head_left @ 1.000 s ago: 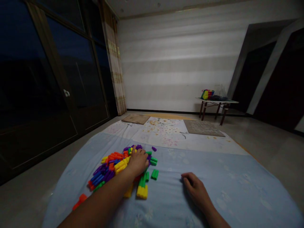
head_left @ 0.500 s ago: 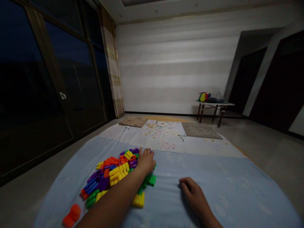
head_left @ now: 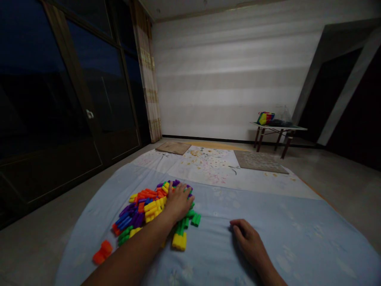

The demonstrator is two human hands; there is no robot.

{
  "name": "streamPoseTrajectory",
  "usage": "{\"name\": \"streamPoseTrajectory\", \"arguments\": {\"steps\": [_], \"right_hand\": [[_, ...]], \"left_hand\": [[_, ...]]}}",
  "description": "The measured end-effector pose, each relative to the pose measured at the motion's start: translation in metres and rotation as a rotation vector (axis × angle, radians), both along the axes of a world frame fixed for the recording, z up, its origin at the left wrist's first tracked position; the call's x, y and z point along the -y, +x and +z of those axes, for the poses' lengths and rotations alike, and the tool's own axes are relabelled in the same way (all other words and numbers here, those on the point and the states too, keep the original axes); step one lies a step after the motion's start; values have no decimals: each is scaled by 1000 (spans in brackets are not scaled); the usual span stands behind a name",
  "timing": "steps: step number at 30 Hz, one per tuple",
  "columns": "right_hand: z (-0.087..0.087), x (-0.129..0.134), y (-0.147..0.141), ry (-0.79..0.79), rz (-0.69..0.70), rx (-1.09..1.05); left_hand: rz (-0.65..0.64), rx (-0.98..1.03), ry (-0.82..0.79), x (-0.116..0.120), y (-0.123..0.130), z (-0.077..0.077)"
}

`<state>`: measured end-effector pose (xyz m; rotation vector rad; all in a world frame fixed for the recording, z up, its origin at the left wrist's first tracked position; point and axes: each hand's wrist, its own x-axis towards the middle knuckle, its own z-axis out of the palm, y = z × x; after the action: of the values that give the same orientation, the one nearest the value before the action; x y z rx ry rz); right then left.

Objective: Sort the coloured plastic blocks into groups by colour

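Note:
A heap of plastic building blocks in yellow, orange, purple, blue and green (head_left: pixel 153 209) lies on the light blue cloth (head_left: pixel 214 242). My left hand (head_left: pixel 179 201) rests over the heap's right side, fingers spread and palm down, hiding the blocks beneath it. A green block (head_left: pixel 195 219) and a yellow block (head_left: pixel 179 241) show at the heap's right edge, by my left wrist. Apart from the heap, an orange block (head_left: pixel 102 252) sits at the lower left. My right hand (head_left: pixel 245 237) lies on the cloth farther right, its fingers curled together, with nothing visible in them.
A brown mat (head_left: pixel 173 147) and a grey patterned mat (head_left: pixel 260 162) lie on the far white floral cloth (head_left: pixel 208 161). A small table (head_left: pixel 293 128) by the wall carries a colourful bag (head_left: pixel 265 118). Dark glass doors (head_left: pixel 89 99) stand at left.
The view has turned slightly right and tilted down. My left hand has shifted a little over the blocks, its fingers more spread. My right hand stays resting on the cloth.

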<state>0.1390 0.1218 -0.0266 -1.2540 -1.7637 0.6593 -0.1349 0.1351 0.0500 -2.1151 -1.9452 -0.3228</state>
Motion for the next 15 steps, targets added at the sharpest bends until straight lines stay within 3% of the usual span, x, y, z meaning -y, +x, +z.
{"name": "streamPoseTrajectory", "arguments": {"steps": [5, 9, 12, 15], "right_hand": [[-4, -2, 1, 21, 14, 15], [-5, -3, 2, 39, 20, 60], [-6, -3, 1, 60, 22, 96], [-5, -2, 1, 92, 22, 118]], "left_hand": [[268, 223, 249, 54, -78, 7], [370, 365, 304, 89, -148, -9], [388, 427, 267, 104, -174, -28], [400, 484, 237, 106, -179, -45]]}}
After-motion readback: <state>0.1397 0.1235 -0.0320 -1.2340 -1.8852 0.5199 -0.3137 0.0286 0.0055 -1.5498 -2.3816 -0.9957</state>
